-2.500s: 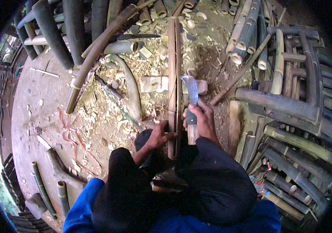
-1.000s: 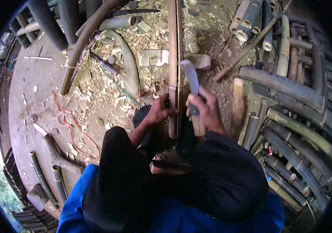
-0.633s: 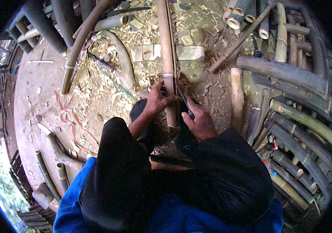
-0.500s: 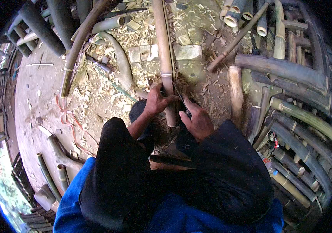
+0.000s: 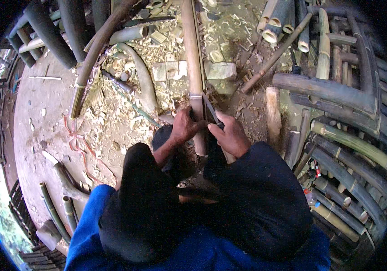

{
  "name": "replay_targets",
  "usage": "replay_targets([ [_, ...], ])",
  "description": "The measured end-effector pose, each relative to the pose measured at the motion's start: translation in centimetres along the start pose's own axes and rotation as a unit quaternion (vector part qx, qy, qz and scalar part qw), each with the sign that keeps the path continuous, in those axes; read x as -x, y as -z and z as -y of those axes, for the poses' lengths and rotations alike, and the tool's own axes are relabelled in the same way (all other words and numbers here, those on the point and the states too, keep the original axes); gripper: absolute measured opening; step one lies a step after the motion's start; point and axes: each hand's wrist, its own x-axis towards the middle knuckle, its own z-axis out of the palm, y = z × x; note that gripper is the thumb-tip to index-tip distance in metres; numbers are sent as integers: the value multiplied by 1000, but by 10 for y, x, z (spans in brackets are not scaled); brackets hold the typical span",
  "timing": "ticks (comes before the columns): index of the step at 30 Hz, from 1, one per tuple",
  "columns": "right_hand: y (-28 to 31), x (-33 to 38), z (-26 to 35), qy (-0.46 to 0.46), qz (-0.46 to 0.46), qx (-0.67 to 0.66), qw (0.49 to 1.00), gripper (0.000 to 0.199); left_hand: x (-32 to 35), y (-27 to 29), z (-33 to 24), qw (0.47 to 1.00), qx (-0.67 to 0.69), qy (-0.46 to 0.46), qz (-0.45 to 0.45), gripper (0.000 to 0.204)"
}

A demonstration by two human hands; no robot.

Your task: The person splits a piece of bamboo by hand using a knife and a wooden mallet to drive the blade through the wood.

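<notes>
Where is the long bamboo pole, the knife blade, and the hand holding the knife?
long tan bamboo pole [image 5: 192, 54], head view, middle of its shaft
dark metal knife blade [image 5: 210, 109], head view, flat of blade
right hand [image 5: 232, 137], head view, back of hand

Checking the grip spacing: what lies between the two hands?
In the head view, the bamboo pole and a knife blade lie between the left hand and right hand.

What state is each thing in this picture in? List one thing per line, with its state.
Bamboo pole: lying lengthwise, gripped at its near end, blade set against it.
Left hand: closed around the pole.
Right hand: closed on the knife.
Knife: held, blade against the pole.
Bamboo shavings: scattered loose on the ground.
Stacked bamboo: piled, untouched.
</notes>
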Motion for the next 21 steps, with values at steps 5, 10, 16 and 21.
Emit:
replay_targets([
  [5,-6,13,6,-41,12,-16,999,49,7,-1,-4,999,38,31,7,53],
  [10,-7,11,7,15,-32,-12,999,49,1,-8,1,1000,18,13,-1,53],
  [16,-25,-15,11,52,-76,-27,995,50,1,-3,16,1000,-7,18,-4,49],
  [21,-14,-54,17,9,-99,41,994,47,-7,-11,22,999,38,-14,6,46],
])
